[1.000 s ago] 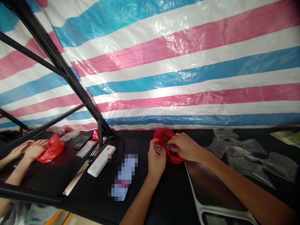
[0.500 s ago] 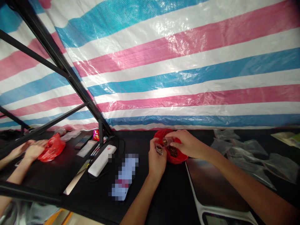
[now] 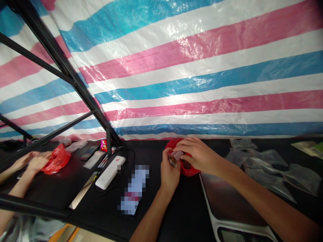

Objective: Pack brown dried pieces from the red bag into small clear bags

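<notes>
My left hand (image 3: pixel 170 176) is closed around a small clear plastic bag (image 3: pixel 172 161), with its mouth held up and some brown bits inside. In my right hand (image 3: pixel 198 154) is a small clear plastic cup (image 3: pixel 178 155), tipped over toward the mouth of the small bag. My right fingers hide part of the cup, so I cannot make out how much is in it. Just behind both hands sits an opened red plastic bag (image 3: pixel 189 172) holding loose dark brown pieces (image 3: pixel 186 164).
A kitchen scale (image 3: pixel 232 198) lies under my right forearm. Several clear zip bags (image 3: pixel 270 168) spread to the right. Leftward are a phone (image 3: pixel 135 191), a white power strip (image 3: pixel 110 173) and a black frame post (image 3: pixel 83 90). Another person's hands (image 3: pixel 37 163) touch a red bag (image 3: pixel 58 159).
My right hand has moved slightly left and tipped the cup from above the red bag over to the small clear bag. My left hand has barely shifted.
</notes>
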Demonstrator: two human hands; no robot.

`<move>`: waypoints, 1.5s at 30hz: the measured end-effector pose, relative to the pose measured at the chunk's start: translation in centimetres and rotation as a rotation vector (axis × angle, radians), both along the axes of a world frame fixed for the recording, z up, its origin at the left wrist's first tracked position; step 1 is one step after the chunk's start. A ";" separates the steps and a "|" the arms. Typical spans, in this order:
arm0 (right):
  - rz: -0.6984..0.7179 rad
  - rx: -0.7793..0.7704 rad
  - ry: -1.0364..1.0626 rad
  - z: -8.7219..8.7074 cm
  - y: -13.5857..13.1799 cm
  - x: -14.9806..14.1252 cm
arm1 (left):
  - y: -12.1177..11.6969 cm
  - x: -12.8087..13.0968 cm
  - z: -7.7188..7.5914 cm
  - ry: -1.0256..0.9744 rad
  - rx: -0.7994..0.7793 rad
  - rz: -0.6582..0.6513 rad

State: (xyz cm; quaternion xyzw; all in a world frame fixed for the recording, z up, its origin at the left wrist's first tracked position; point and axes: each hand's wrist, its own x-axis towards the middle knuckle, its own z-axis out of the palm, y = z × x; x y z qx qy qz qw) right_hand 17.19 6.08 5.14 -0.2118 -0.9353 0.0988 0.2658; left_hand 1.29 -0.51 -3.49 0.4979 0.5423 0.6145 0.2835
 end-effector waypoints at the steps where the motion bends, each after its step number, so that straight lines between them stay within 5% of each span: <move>1: -0.009 -0.008 0.005 0.1 0.1 0.1 | 0.0 0.0 0.1 0.006 0.000 0.003; 10: -0.126 -0.062 -0.059 -2.0 1.6 0.9 | 0.0 -0.1 0.2 0.041 0.034 0.137; 19: 0.101 -0.223 -0.064 0.8 -1.5 -0.5 | -0.5 -0.2 0.2 0.055 0.084 0.065; 26: 0.054 -0.171 -0.047 0.5 -1.4 -0.7 | -1.0 -0.4 0.6 0.299 0.179 0.181; 31: -0.025 -0.185 -0.002 1.1 -0.6 0.2 | -0.8 -0.7 0.5 0.358 0.090 0.201; 40: -0.146 -0.083 -0.138 -2.9 0.9 0.1 | -0.4 -1.9 0.8 0.802 -0.210 0.127; 45: -0.156 -0.081 -0.174 -4.0 1.2 0.0 | -0.4 -1.8 0.8 0.855 -0.216 0.080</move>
